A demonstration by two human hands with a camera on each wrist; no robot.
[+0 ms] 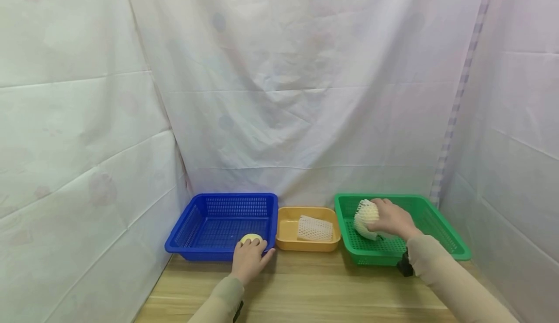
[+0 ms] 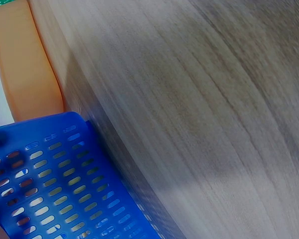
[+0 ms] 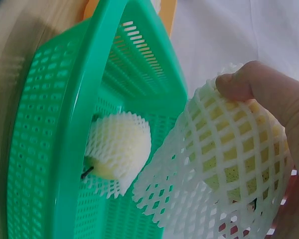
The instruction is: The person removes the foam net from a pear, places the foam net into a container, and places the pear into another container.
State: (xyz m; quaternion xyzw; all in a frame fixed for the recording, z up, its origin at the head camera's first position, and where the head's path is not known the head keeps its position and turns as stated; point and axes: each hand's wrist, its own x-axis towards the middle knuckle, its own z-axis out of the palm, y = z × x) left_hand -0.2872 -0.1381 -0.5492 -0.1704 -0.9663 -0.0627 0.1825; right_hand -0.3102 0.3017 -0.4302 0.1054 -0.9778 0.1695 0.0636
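Observation:
At the near side of the blue basket [image 1: 220, 227], my left hand [image 1: 250, 259] holds a pale yellow pear [image 1: 251, 237] from above. Its fingers lie over the fruit and cover much of it; in the left wrist view only bits show through the blue slots. My right hand [image 1: 392, 218] grips a speckled yellow-green pear [image 3: 232, 158] in a loose white foam net [image 3: 199, 129], held above the green basket [image 1: 393, 256]. The thumb presses on the net. A second pear in a foam net [image 3: 120, 144] lies inside that basket, stem showing.
Between the two baskets stands an orange tray [image 1: 288, 245] with flat white foam netting [image 1: 315, 228] in it. All three containers rest on a wooden table [image 1: 314, 284]. White cloth [image 1: 284, 95] hangs behind them and along both sides.

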